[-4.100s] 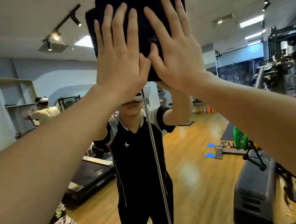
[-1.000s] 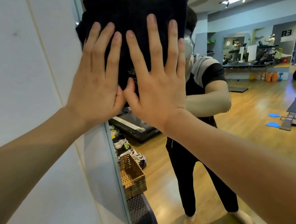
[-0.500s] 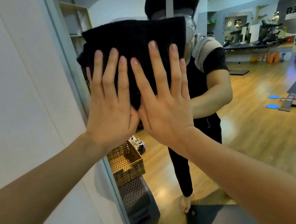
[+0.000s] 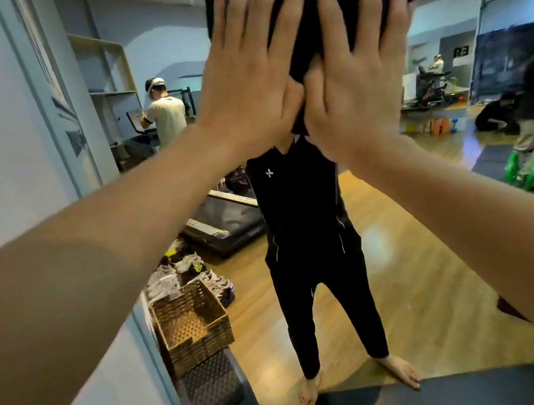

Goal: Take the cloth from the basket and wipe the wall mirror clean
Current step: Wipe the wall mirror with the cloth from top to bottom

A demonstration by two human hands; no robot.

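Black cloth [image 4: 311,19] lies flat against the wall mirror [image 4: 421,248], high in frame. Left hand [image 4: 250,76] and right hand [image 4: 359,84] press it side by side, each grip spread, fingers straight, thumbs touching. Wicker basket [image 4: 193,331] appears reflected low left.

Matt black cloth [image 4: 314,15] being pressed on glossy mirror [image 4: 421,248] glass, woven wicker basket [image 4: 194,331] being reflected, polished wood floor [image 4: 420,290] being shown.
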